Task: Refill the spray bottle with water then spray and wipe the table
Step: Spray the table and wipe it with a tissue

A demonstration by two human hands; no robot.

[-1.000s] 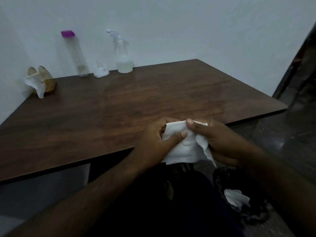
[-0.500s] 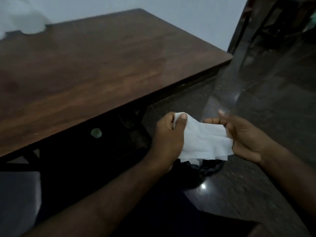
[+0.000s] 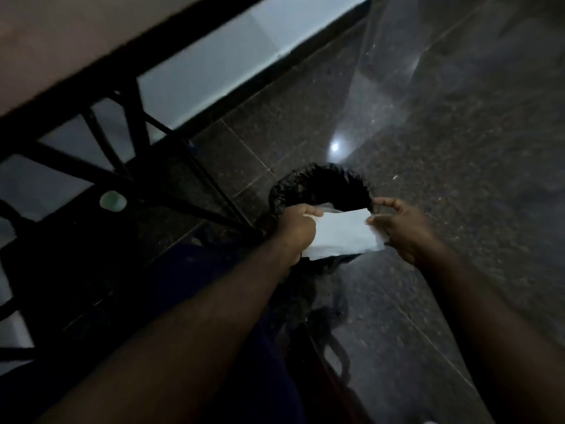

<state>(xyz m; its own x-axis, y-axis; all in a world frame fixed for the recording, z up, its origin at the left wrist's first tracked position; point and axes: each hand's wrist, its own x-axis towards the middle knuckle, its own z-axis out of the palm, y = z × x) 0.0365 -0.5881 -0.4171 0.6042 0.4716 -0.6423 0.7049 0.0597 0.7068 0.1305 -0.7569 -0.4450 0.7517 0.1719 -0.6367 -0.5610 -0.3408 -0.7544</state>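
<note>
Dark, speckled polished floor [image 3: 443, 133] down here, with a bright glint of light on the tiles and a strip of pale wall [image 3: 214, 65] running behind. Top left, the brown desk [image 3: 76, 41] edge cuts across, blurred, its black metal frame [image 3: 137, 123] crossing beneath it, and a small pale round thing [image 3: 112, 201] sits in the shadow under there. On the floor, a bin lined with a black bag [image 3: 321, 175], mouth open. Right above it, the white tissue [image 3: 342, 235], stretched flat between both hands. The left hand [image 3: 298, 231] is curled round the tissue's left end, gripping it. The right hand [image 3: 403, 231] pinches the right edge, thumb pressed on the paper, index finger arched above. The tissue hangs over the near side of the bin's opening, and something pale shows inside the bag just behind it.
</note>
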